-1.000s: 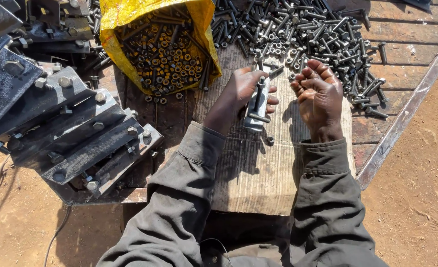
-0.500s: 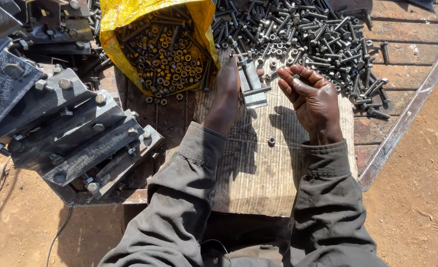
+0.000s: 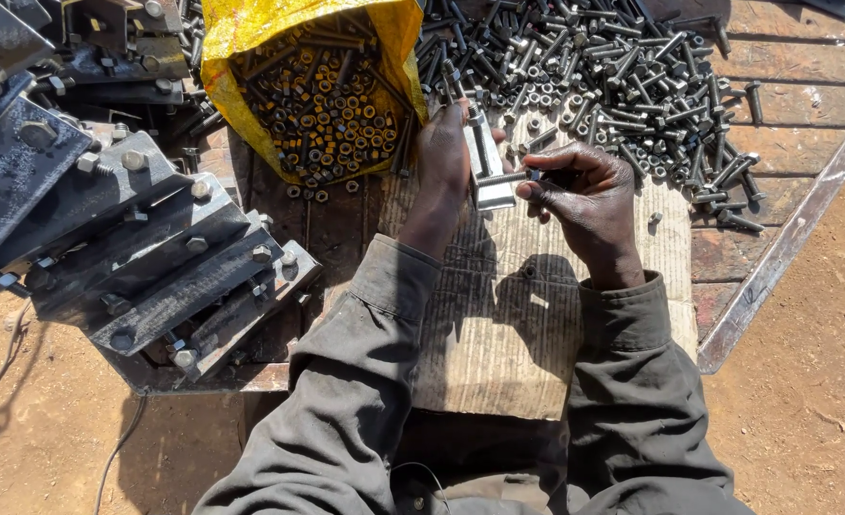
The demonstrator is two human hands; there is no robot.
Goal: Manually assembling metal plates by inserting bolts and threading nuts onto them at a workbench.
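Fingers of the left hand (image 3: 444, 157) are closed around a short metal bracket (image 3: 486, 164), a pale angled piece of steel that stands up from the palm with its far end pointing away toward the heap of hardware. The grip is firm and wrapped, thumb side hidden behind the piece, back of the hand turned up to the light. The right hand (image 3: 584, 195) is pinched rather than clenched: thumb and forefinger hold the head end of a bolt (image 3: 505, 177) that lies level, its shank reaching leftward and touching the side of the bracket. The remaining fingers of that hand curl loosely beneath. Whether the bolt has entered a hole I cannot tell.

Both wrists come up from grey-green sleeves, the forearms angled inward so that the hands meet just above the far edge of a ribbed board (image 3: 527, 315) laid on a wooden platform (image 3: 804, 105). The left forearm runs almost straight ahead; the right bends in at the wrist.

Just beyond the hands lies a broad pile of loose bolts and nuts (image 3: 613, 67), dark and silvery. To its left a yellow sack (image 3: 250, 38) gapes open, full of small nuts, a few spilled on the planks near it. Farther left, well apart from the hands, a stack of heavy steel plates (image 3: 136, 257) with bolts through them overhangs the bare earth.
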